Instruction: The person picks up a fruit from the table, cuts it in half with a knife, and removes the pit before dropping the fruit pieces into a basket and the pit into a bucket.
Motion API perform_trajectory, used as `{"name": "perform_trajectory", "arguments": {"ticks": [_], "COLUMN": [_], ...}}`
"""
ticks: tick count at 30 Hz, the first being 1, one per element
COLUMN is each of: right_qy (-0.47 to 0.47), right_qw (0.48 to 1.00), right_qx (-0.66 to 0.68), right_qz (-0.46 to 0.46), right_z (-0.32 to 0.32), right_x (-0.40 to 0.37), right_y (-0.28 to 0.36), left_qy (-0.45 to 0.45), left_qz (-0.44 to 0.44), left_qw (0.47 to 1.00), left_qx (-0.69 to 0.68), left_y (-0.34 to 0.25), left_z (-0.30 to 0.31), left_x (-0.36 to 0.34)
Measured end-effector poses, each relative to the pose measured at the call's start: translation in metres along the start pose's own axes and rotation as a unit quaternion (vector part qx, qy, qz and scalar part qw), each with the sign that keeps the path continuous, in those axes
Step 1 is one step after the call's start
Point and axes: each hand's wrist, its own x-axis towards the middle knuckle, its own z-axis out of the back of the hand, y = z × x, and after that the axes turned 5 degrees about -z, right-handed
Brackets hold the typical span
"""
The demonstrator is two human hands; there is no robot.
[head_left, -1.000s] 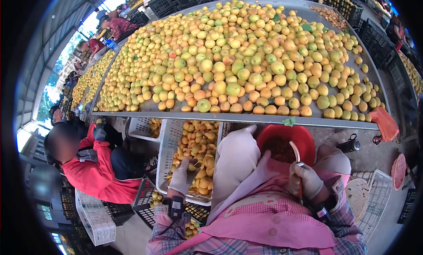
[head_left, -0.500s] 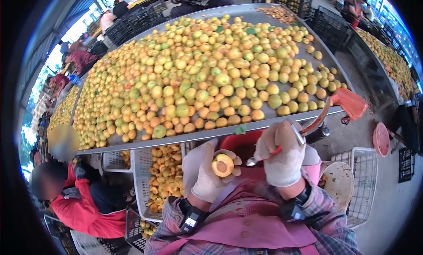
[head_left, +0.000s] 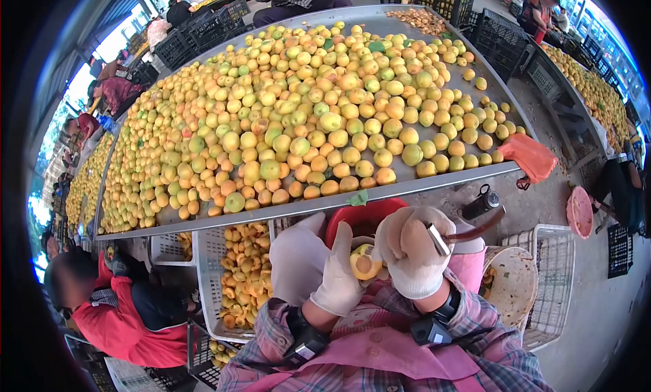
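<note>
My left hand (head_left: 341, 277), in a whitish glove, grips a cut apricot (head_left: 363, 264) with its brown pit area facing up. My right hand (head_left: 415, 246), gloved too, is closed on a hand tool (head_left: 439, 241) with a squared metal part and a curved brown strip sticking out to the right. Its fingers are right beside the apricot; the tool's working tip is hidden by them. Just beyond my hands, partly covered, is a red bucket (head_left: 359, 212). Whole apricots (head_left: 298, 145) are heaped on the metal table (head_left: 312, 208) in front.
On the left stand a white crate of apricot halves (head_left: 244, 270) and a person in a red jacket (head_left: 132, 317). A stained white bucket (head_left: 512, 283) sits inside a white crate (head_left: 553, 290) at right. An orange-red bag (head_left: 529, 156) hangs at the table corner, near a black bottle (head_left: 483, 201).
My hands have come together: the right has moved to the apricot, and the tool's spoon-like metal tip, visible before, is now hidden. The view has shifted slightly.
</note>
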Motion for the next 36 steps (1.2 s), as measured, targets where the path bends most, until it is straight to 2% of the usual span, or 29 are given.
{"name": "perform_trajectory", "arguments": {"ticks": [1,4,6,7,8,9,10,11,12,13,15,16,17,19,20,22,25,27,29,31,33,35,36], "right_qy": [0.01,0.048,0.066,0.057,0.048,0.048,0.033,0.016,0.031,0.033,0.011,-0.002,-0.003,0.023,0.041,0.074,0.102,0.128,0.161,0.159,0.154,0.154,0.153], "right_qw": [0.988,0.987,0.983,0.974,0.963,0.963,0.999,0.978,0.965,0.965,0.985,0.969,0.969,0.943,0.926,0.928,0.935,0.936,0.889,0.892,0.893,0.962,0.962], "right_qx": [-0.148,-0.142,-0.162,-0.192,-0.222,-0.222,-0.015,0.192,0.254,0.253,0.044,0.036,0.037,0.036,0.035,0.04,0.03,0.02,0.023,0.024,0.025,0.02,0.02], "right_qz": [0.043,0.052,0.064,0.104,0.144,0.144,0.032,-0.083,-0.061,-0.062,-0.165,-0.246,-0.244,-0.329,-0.373,-0.364,-0.34,-0.329,-0.428,-0.423,-0.422,-0.225,-0.223], "right_z": [0.003,0.009,0.007,0.003,-0.001,-0.003,-0.004,-0.005,-0.002,0.001,0.005,0.002,-0.001,-0.007,-0.009,-0.012,-0.012,-0.011,-0.005,-0.006,-0.005,-0.004,-0.002], "right_x": [-0.004,-0.008,-0.005,0.0,0.002,0.003,0.004,0.005,0.011,0.014,0.019,0.022,0.023,0.02,0.017,0.009,0.003,0.004,0.01,0.009,-0.001,-0.013,-0.009], "right_y": [-0.002,-0.005,0.0,0.006,0.012,0.015,0.017,0.019,0.022,0.027,0.041,0.049,0.048,0.043,0.039,0.015,-0.007,-0.008,-0.002,-0.004,-0.023,-0.064,-0.052], "left_qy": [0.0,-0.007,-0.03,-0.032,-0.048,-0.062,-0.062,0.003,0.067,0.066,-0.015,-0.008,-0.006,-0.06,-0.06,-0.102,-0.113,-0.086,-0.06,-0.072,-0.072,-0.073,-0.038], "left_qz": [0.002,0.019,0.154,0.155,0.069,-0.02,-0.019,0.085,0.185,0.184,0.142,0.13,0.129,0.177,0.177,0.096,0.082,0.105,0.126,0.138,0.164,0.187,0.192], "left_qw": [1.0,0.998,0.965,0.965,0.993,0.997,0.997,0.989,0.939,0.939,0.942,0.95,0.95,0.923,0.923,0.967,0.964,0.968,0.97,0.979,0.973,0.967,0.963], "left_qx": [0.0,-0.055,-0.208,-0.208,-0.08,0.05,0.05,-0.118,-0.281,-0.282,-0.304,-0.285,-0.284,-0.335,-0.335,-0.213,-0.225,-0.213,-0.201,-0.13,-0.144,-0.158,-0.185], "left_y": [-0.001,0.003,0.015,0.013,0.009,0.002,-0.009,-0.024,-0.031,-0.031,-0.03,-0.021,-0.017,-0.01,-0.007,-0.001,0.015,0.015,0.015,0.017,0.021,0.025,0.027], "left_z": [0.0,-0.005,-0.01,-0.011,-0.011,-0.009,-0.002,0.009,0.014,0.014,0.012,0.013,0.012,0.01,0.01,0.011,0.008,0.014,0.016,0.015,0.013,0.014,0.017], "left_x": [0.0,-0.002,-0.003,-0.004,-0.003,-0.002,0.003,0.008,0.011,0.011,0.012,0.013,0.013,0.01,0.009,0.008,0.009,0.008,0.007,0.006,0.006,0.009,0.012]}}
